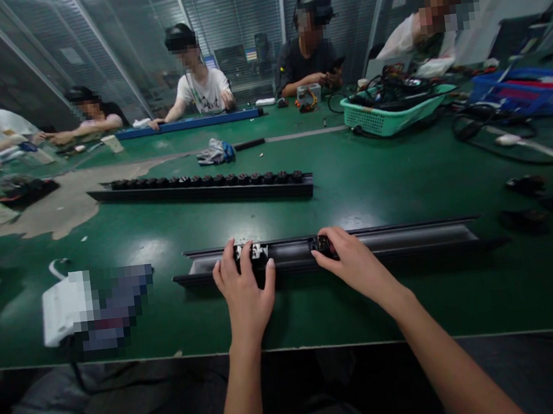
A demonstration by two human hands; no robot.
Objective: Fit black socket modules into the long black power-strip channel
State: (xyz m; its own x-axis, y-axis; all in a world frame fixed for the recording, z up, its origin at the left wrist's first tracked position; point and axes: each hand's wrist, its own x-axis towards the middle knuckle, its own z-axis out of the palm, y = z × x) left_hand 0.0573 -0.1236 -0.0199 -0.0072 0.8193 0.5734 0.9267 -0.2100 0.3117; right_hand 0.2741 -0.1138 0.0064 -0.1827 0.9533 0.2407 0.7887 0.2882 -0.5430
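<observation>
A long black channel-shaped strip housing point(408, 240) lies across the green table in front of me. My left hand point(244, 291) rests on its left part, fingers curled around a small black and white socket module point(250, 252) seated in the channel. My right hand point(356, 263) pinches a second black socket module point(322, 245) a little to the right, inside the same channel. The rest of the channel to the right holds nothing.
A second black strip point(205, 189) filled with several sockets lies farther back. A white device point(67, 308) sits at the front left. A green basket of cables point(390, 113), a blue crate point(531, 89) and loose black parts point(526, 184) are at the right. Several people sit around the table.
</observation>
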